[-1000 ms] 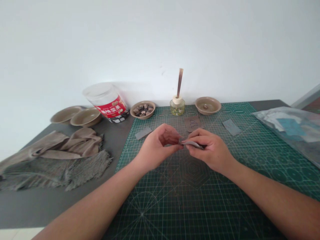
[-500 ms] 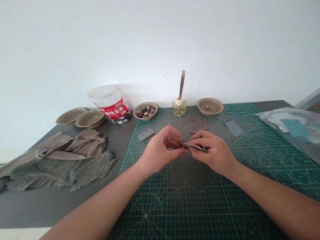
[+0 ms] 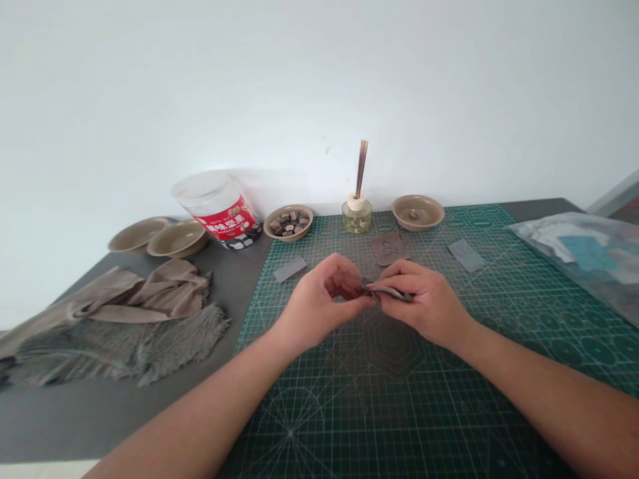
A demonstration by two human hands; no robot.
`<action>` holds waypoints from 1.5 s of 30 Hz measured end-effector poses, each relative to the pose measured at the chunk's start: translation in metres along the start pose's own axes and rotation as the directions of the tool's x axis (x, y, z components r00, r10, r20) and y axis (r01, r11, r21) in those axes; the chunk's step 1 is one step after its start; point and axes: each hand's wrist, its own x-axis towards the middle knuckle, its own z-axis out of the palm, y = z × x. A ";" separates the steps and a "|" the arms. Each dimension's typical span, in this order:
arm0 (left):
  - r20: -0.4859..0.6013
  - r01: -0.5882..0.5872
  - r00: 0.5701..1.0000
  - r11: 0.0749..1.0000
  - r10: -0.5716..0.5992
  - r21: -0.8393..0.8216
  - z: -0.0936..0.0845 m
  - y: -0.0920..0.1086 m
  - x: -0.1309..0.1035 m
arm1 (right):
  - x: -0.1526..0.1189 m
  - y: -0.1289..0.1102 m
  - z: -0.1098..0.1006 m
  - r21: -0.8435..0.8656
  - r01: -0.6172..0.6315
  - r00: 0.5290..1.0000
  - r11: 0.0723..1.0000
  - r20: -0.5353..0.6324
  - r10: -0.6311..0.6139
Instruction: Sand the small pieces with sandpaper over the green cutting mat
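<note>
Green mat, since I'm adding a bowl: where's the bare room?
Free: the mat between both forearms, and between the right hand and plastic bag, nearer than the right grey card. Crowded: its back edge, with bowls and a bottle.

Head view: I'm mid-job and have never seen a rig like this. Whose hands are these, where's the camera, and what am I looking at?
There is no machine here: these are a person's bare hands, seen by a camera worn on that person's head, looking forward and down. The right hand pinches a thin grey sheet. The left hand meets its end; fingers hide whether it grips too.

Beneath is a green cutting mat. Along its far edge stand a bowl of small stones, a reed diffuser and another bowl. To the left are a red-labelled plastic jar and crumpled cloths; to the right, a clear plastic bag.
</note>
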 end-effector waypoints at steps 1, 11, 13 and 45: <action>0.006 -0.012 1.000 1.000 0.012 0.017 0.000 -0.001 0.000 | 0.000 0.000 0.000 0.002 0.008 1.000 1.000 0.006 -0.008; 0.013 -0.039 0.999 0.998 0.038 0.048 -0.002 -0.003 0.001 | -0.001 -0.005 0.000 -0.041 0.108 0.994 0.993 -0.018 -0.109; 0.000 0.002 1.000 1.000 -0.002 0.009 -0.002 -0.003 0.003 | 0.001 -0.006 -0.003 -0.035 0.099 0.993 0.994 -0.060 -0.101; -0.190 -0.203 0.934 0.887 0.303 0.415 0.002 -0.002 -0.004 | -0.004 -0.014 0.009 -0.402 0.235 0.945 0.885 -0.117 -0.304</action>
